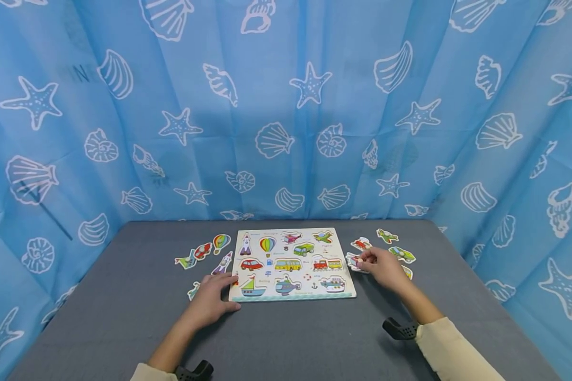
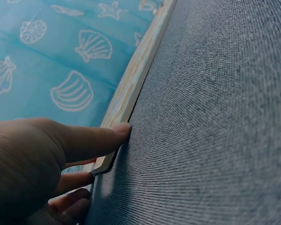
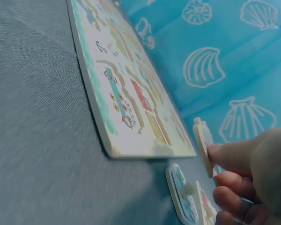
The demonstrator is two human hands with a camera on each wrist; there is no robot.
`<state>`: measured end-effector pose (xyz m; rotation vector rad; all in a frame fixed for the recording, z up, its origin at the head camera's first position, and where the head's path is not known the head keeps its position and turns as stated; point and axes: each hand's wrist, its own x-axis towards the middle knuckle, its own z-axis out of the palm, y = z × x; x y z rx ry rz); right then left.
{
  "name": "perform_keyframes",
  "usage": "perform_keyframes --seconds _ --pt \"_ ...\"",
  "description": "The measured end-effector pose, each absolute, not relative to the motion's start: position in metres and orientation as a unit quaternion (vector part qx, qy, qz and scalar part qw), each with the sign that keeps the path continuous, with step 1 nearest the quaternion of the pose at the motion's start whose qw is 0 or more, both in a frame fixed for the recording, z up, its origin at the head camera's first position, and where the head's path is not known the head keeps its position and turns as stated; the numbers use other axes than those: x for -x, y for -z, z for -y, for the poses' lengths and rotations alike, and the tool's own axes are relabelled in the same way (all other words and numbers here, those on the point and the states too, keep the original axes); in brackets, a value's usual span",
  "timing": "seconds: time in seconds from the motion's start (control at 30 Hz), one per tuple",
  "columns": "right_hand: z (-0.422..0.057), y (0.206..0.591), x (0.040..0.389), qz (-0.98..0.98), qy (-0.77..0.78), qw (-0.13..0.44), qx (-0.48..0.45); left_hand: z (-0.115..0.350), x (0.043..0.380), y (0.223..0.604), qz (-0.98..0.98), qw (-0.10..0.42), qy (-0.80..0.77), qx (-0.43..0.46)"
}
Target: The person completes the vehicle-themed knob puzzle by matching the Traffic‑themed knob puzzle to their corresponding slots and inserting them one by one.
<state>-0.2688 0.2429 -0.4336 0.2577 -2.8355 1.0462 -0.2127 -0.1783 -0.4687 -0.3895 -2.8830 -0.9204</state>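
Note:
A wooden peg-puzzle board (image 1: 297, 267) printed with vehicles lies flat in the middle of the table. My left hand (image 1: 209, 301) grips its near left corner; in the left wrist view the thumb (image 2: 98, 139) rests against the front edge, with fingers round the side. Just off the board's right edge, my right hand (image 1: 386, 270) pinches a wooden puzzle piece (image 3: 203, 145) between thumb and fingers. That piece stands on edge in the right wrist view, its picture mostly turned away. Below it lie a knobbed ship piece (image 3: 180, 192) and another piece (image 3: 206, 206).
Left of the board lie loose pieces, among them a balloon (image 1: 221, 243), a red car (image 1: 202, 251), a sailboat (image 1: 186, 260) and a rocket (image 1: 222, 263). To the right are a plane (image 1: 387, 236) and a green truck (image 1: 402, 254). A blue shell-print curtain (image 1: 286, 174) hangs behind the table.

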Motion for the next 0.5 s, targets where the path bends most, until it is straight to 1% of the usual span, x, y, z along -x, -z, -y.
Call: perform_keyframes --seconds 0.27,0.37,0.5 --pt "-0.218 0.439 0.298 0.926 -0.359 0.069 -0.094 0.179 0.211 0.473 0.94 0.059 0.31 0.127" --pt "-0.206 0.442 0.311 0.928 -0.355 0.065 -0.09 0.179 0.211 0.473 0.94 0.073 0.31 0.125" --pt "-0.191 0.446 0.327 0.931 -0.35 0.056 -0.086 0.179 0.212 0.475 0.942 0.077 0.306 0.116"
